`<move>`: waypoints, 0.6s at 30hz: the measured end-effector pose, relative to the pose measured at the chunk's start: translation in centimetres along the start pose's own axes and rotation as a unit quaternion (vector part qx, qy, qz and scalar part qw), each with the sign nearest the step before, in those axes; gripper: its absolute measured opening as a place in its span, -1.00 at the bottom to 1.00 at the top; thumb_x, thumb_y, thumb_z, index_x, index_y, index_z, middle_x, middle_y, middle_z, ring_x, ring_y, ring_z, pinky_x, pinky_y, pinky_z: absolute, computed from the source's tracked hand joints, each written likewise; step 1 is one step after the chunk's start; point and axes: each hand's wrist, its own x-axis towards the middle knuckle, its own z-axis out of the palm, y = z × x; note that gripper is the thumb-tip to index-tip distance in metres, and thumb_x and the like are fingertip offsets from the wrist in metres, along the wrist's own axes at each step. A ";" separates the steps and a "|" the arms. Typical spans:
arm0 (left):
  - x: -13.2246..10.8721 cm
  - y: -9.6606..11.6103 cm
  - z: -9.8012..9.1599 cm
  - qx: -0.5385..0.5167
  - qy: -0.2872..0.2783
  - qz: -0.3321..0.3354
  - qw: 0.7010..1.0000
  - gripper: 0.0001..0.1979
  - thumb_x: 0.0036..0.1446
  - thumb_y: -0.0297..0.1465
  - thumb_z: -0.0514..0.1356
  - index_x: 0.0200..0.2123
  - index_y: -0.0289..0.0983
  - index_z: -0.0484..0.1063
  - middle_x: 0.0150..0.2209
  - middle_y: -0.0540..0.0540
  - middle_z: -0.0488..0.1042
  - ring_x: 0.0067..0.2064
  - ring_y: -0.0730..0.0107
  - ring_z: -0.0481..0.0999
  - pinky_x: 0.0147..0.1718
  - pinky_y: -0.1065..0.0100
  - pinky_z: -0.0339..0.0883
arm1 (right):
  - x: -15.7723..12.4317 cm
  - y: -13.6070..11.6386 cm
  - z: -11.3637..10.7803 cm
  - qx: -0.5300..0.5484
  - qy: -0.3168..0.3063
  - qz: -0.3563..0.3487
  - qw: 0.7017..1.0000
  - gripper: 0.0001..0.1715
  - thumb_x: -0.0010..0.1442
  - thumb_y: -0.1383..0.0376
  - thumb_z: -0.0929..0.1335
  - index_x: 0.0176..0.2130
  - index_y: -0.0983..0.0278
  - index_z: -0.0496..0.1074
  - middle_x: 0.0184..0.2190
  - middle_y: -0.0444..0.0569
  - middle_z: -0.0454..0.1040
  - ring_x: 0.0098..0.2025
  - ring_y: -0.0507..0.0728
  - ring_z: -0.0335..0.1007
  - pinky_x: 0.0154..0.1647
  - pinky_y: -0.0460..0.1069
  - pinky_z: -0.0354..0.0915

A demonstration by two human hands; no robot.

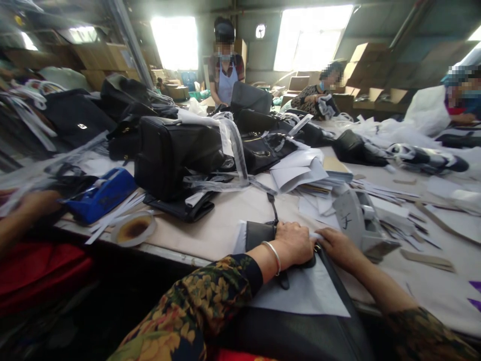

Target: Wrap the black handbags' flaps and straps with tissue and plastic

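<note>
A black handbag (300, 333) lies at the table's near edge, reaching toward my body. A white sheet (306, 293) is spread over part of it. My left hand (295, 243), with a bangle at the wrist, is closed over the bag's upper part, its fingertips largely hidden. Close beside it, my right hand (338, 246) pinches a bit of white wrapping (312, 235) by a gold-coloured ring (317, 248) on the bag. A thin black strap (273, 205) runs up from the bag, beyond my left hand.
Black bags (180, 150) are heaped ahead. A blue tape dispenser (103, 195) and a round stained lid (134, 228) lie left; a grey dispenser (363, 220), papers (300, 168) and cut strips stand right. A neighbour's hand (39, 205) is at far left; several people work across the table.
</note>
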 end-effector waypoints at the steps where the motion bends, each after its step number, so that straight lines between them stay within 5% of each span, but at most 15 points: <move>1: 0.0 0.0 0.0 -0.002 0.002 -0.001 1.000 -0.51 0.35 -0.09 -0.04 -0.01 -0.30 0.51 0.02 -0.31 0.54 0.06 -0.06 0.51 0.06 -0.01 0.31 | 0.0 -0.2 -0.3 0.018 -0.011 -0.003 1.000 -0.57 0.22 0.21 0.28 -0.01 0.30 0.55 -0.02 0.18 0.58 0.06 0.32 0.51 0.14 0.21 0.37; 5: 0.1 0.0 0.0 0.004 0.006 -0.005 1.000 -0.56 0.36 -0.17 -0.05 0.01 -0.29 0.50 0.00 -0.32 0.54 0.05 -0.06 0.52 0.05 0.01 0.33 | 0.3 -1.5 -1.9 0.070 -0.066 -0.023 0.995 -0.46 0.26 0.20 0.28 0.15 0.35 0.47 0.14 0.19 0.51 0.19 0.29 0.42 0.25 0.20 0.29; 18: 1.4 -0.6 -0.4 0.000 -0.023 -0.014 1.000 -0.65 0.29 -0.29 0.06 0.08 -0.21 0.44 0.07 -0.24 0.54 0.09 0.03 0.52 0.06 0.13 0.36 | 3.9 -3.1 -3.3 0.044 -0.171 -0.039 0.984 -0.66 0.27 0.29 0.30 -0.08 0.25 0.64 -0.18 -0.01 0.67 -0.15 0.15 0.55 -0.07 -0.05 0.36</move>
